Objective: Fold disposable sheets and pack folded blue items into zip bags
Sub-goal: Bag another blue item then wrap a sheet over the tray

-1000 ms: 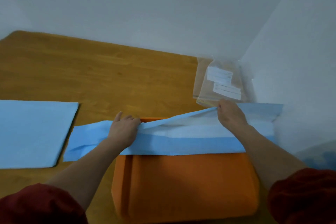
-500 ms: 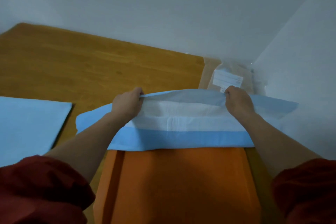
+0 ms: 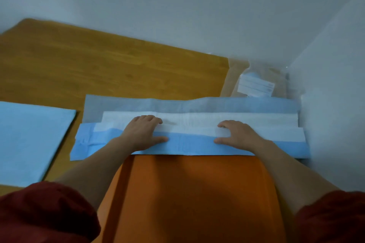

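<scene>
A long blue and white disposable sheet (image 3: 189, 146) lies flat across the wooden table, folded lengthwise into a strip, its near edge over an orange pad (image 3: 189, 193). My left hand (image 3: 142, 132) rests palm down on the strip left of its middle, fingers spread. My right hand (image 3: 237, 134) presses the strip right of the middle in the same way. Clear zip bags (image 3: 254, 83) with white labels lie at the back right, just beyond the sheet.
A flat blue sheet (image 3: 33, 136) lies on the table at the left. The wooden table (image 3: 110, 67) stretches away behind the strip. Grey walls close in behind and on the right, where the strip's end reaches the corner.
Both hands let go of the lifted far edge, which was carried forward and laid down. The sheet now lies flat and the hands press on it with open palms.
</scene>
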